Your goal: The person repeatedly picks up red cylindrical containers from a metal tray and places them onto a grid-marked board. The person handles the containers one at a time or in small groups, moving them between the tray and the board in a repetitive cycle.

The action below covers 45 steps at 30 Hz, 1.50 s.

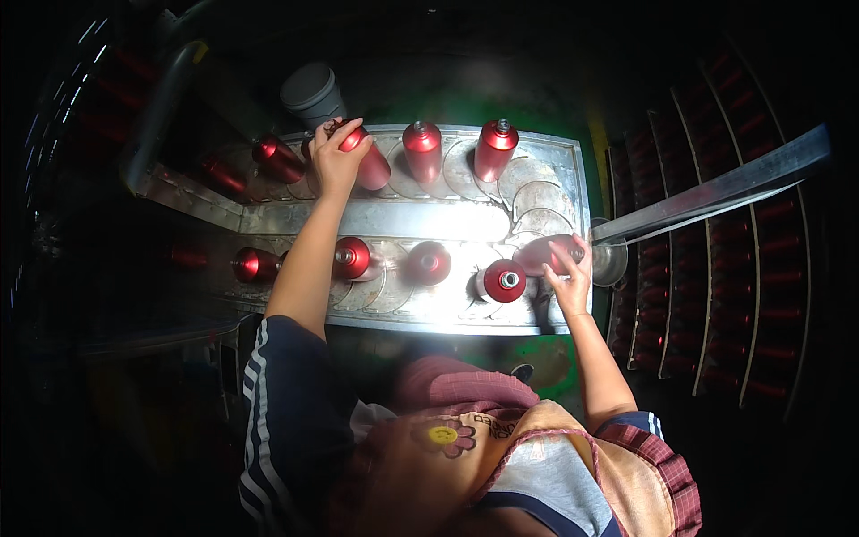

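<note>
Both hands grasping: left hand (336, 167) had its fingers round the top of a far-row red bottle (375, 171) on the metal conveyor (403, 217); right hand (575, 279) held a tilted red bottle (535, 256) near its neck, near row, right end (upright red bottle (503, 281) just beside it); pale bucket (309, 87) stood beyond the far row
</note>
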{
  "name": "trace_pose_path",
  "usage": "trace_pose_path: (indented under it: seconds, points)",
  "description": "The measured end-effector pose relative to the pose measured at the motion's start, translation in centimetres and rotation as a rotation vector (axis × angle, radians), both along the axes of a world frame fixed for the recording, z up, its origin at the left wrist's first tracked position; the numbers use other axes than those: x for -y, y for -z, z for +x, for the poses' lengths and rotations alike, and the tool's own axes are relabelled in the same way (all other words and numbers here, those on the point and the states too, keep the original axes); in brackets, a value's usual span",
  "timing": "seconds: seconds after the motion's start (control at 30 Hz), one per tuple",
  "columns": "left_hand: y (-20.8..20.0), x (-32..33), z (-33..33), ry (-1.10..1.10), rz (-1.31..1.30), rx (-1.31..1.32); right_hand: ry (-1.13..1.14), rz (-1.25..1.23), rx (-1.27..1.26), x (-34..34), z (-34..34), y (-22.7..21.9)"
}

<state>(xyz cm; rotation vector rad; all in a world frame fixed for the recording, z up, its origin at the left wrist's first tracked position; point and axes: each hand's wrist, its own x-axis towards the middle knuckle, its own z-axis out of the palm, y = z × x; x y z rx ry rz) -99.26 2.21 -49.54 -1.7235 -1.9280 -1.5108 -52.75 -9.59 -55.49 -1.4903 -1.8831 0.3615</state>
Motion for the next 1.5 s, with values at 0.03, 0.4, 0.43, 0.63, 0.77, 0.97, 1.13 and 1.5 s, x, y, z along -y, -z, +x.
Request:
trace_pose_path:
  seconds: [0.03,0.4,0.43,0.63,0.77,0.97,1.13,1.5]
  points:
    - [2.2,-1.8,-0.3,-0.037,-0.057,-0.021,0.014,-0.038,0.059,-0.4,0.2,-0.4]
    - [0.2,5.8,1.0,0.324,-0.245,0.381,-0.120,-0.282,-0.347,-1.0,5.8,-3.6]
    - [-0.3,9.4,2.7,0.307,-0.547,0.516,-0.086,-0.288,-0.422,0.0,6.9,-3.5]
    - [2.2,16.9,13.3,0.156,-0.588,0.143,-0.083,-0.258,-0.573,7.5,15.0,-3.4]
    - [3.7,15.6,16.1,-0.019,-0.457,0.054,-0.061,-0.168,-0.544,11.6,23.2,-6.0]
    - [0.7,13.5,22.6,-0.028,-0.343,-0.054,0.103,-0.003,-0.561,17.7,36.3,-11.0]
    - [-4.6,11.7,41.2,0.469,0.014,0.630,0.136,0.192,-0.368,21.3,44.0,-18.2]
    - [-28.3,-3.4,91.2,1.704,0.271,0.313,0.704,0.441,0.515,17.5,65.3,-42.2]
